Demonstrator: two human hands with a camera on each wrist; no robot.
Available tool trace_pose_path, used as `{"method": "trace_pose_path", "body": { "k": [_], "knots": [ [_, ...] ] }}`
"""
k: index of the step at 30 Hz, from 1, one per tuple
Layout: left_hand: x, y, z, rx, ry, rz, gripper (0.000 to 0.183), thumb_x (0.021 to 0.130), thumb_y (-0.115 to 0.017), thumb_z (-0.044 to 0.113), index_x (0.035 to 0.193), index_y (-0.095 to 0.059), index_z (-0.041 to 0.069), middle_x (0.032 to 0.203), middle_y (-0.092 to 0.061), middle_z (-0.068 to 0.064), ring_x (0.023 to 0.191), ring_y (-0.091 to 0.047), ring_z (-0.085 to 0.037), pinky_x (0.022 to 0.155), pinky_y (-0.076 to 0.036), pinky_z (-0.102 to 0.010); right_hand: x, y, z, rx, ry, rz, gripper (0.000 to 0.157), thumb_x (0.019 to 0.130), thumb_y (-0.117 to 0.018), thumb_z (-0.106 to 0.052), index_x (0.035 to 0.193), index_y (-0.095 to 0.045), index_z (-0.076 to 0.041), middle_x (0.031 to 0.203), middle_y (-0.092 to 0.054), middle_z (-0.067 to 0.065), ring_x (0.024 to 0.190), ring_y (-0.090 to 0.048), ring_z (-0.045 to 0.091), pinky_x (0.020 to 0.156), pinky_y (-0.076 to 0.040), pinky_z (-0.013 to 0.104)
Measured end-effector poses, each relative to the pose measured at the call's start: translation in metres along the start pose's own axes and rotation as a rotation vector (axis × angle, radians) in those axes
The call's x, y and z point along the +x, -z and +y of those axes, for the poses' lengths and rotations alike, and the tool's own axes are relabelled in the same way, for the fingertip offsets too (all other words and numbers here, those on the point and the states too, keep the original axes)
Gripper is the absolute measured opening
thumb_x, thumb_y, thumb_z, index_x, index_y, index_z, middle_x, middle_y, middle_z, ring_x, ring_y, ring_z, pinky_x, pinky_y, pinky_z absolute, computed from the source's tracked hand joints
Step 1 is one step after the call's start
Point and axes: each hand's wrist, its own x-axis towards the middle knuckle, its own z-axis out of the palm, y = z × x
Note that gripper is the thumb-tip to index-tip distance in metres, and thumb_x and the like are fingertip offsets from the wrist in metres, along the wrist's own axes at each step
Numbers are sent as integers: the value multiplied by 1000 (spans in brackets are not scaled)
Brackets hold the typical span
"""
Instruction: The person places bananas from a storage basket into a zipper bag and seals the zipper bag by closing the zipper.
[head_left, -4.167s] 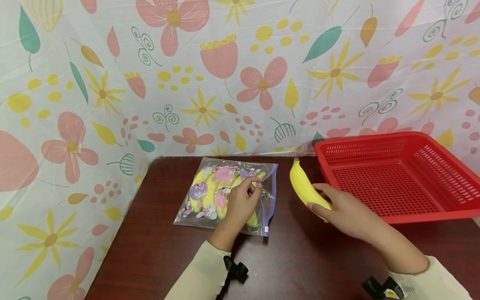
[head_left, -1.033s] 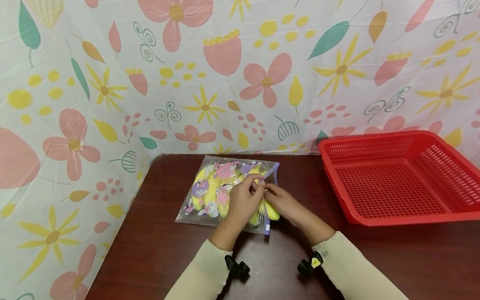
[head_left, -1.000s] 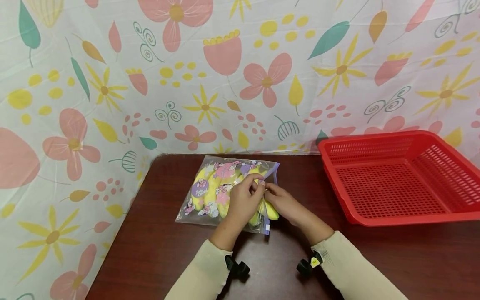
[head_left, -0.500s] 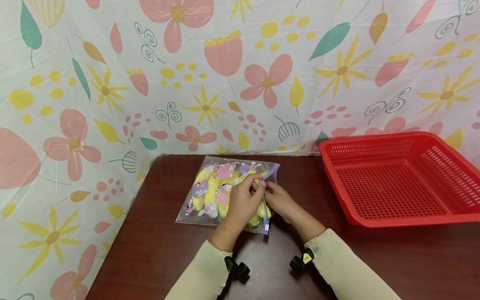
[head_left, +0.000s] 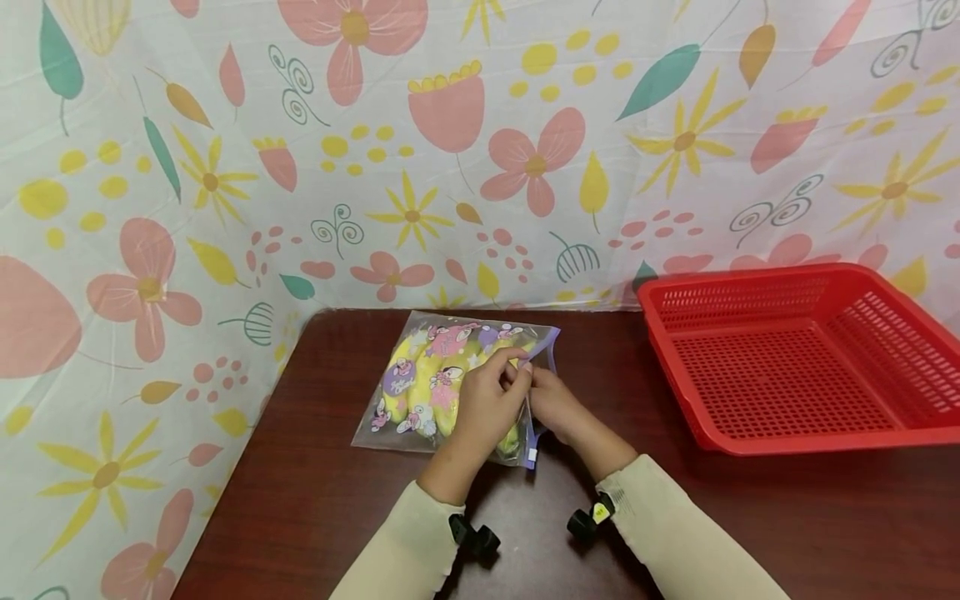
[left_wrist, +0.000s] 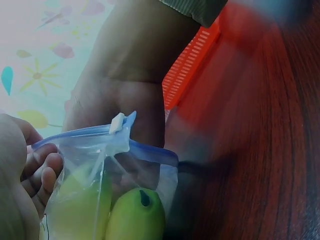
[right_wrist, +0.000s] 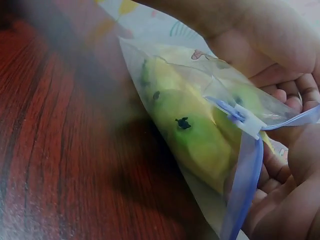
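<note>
A clear zip bag (head_left: 367,433) printed with cartoon figures lies on the table with several bananas (head_left: 421,385) inside. My left hand (head_left: 487,400) pinches the upper layer of its mouth near the purple zip strip (left_wrist: 75,134). Through the raised mouth reaches my right hand (head_left: 557,406), its fingers curled at a banana and partly hidden by the bag and the left hand. A white slider (right_wrist: 250,122) sits at the near end of the zip. In the right wrist view, dark banana tips (right_wrist: 183,123) show through the plastic close to the right fingers.
A red perforated basket (head_left: 678,392) stands on the right of the dark wood table (head_left: 300,500). Behind and to the left hangs a flower-printed cloth (head_left: 450,192). Each wrist carries a small black camera (head_left: 476,537).
My right hand brought a banana from beside the red basket to the bag's mouth and slid it leftward inside; its end no longer sticks out. The left hand keeps its pinch on the bag.
</note>
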Motion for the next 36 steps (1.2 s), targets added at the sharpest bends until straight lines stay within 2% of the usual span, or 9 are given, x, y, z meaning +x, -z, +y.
{"method": "trace_pose_path", "body": {
  "k": [4, 9, 17, 24, 27, 29, 31, 33, 36],
  "knots": [
    [0, 1, 0, 3, -6, -1, 20, 97, -62, 20, 113, -72, 12, 66, -61, 5, 53, -50, -1, 51, -44, -18, 1, -3, 3, -16, -2, -6, 25, 100, -58, -19, 101, -65, 6, 84, -65, 3, 71, -58, 13, 63, -52, 28],
    [0, 1, 1, 15, -2, -13, 21, 97, -62, 20, 113, -72, 12, 66, -62, 5, 53, -49, 0, 51, -43, -18, -2, -2, 7, -37, -1, -1, 20, 95, -63, -12, 103, -67, 5, 92, -65, 6, 82, -58, 14, 69, -52, 28],
    [-1, 1, 2, 24, 1, -17, 22, 97, -62, 21, 114, -72, 13, 67, -62, 5, 53, -49, 0, 51, -44, -19, -14, 2, 7, -81, 29, -11, 30, 94, -65, -11, 120, -68, 3, 109, -71, 13, 94, -59, 14, 76, -53, 27],
    [0, 1, 2, 20, -1, -20, 22, 97, -62, 20, 115, -72, 12, 67, -62, 5, 53, -49, -1, 50, -43, -19, -23, 6, 6, -118, 113, -47, 44, 98, -61, -12, 140, -58, 1, 133, -66, 19, 118, -60, 18, 90, -52, 22],
    [1, 2, 3, 16, 1, -24, 22, 98, -62, 21, 115, -71, 11, 68, -62, 5, 53, -49, 0, 51, -43, -18, -28, 8, 4, -138, 104, -35, 39, 99, -58, -11, 137, -60, -2, 105, -74, 14, 97, -64, 13, 78, -52, 21],
    [1, 2, 3, 8, 1, -27, 22, 98, -61, 21, 116, -71, 11, 68, -62, 5, 53, -49, 0, 51, -44, -18, -31, 9, 3, -158, 98, -24, 31, 99, -55, -8, 127, -65, -2, 84, -68, 5, 80, -60, 10, 68, -49, 21],
    [1, 2, 3, -4, 0, -30, 22, 99, -61, 21, 116, -71, 11, 68, -62, 5, 53, -49, 0, 50, -43, -18, -35, 10, 1, -166, 95, -23, 23, 96, -53, -4, 114, -67, -2, 70, -55, 1, 64, -51, 10, 58, -43, 23],
    [1, 3, 3, -13, 0, -31, 22, 99, -61, 21, 117, -70, 11, 68, -62, 5, 52, -49, 0, 49, -43, -18, -39, 11, -1, -176, 113, -33, 17, 94, -50, -1, 103, -65, -1, 70, -56, 0, 61, -49, 9, 56, -42, 24],
    [0, 3, 3, -22, 0, -30, 22, 99, -61, 20, 116, -70, 10, 67, -62, 4, 51, -48, 0, 48, -41, -18, -45, 13, -2, -198, 147, -55, 17, 93, -50, 1, 100, -66, -2, 74, -62, 5, 63, -52, 11, 58, -45, 25]
  ]
}}
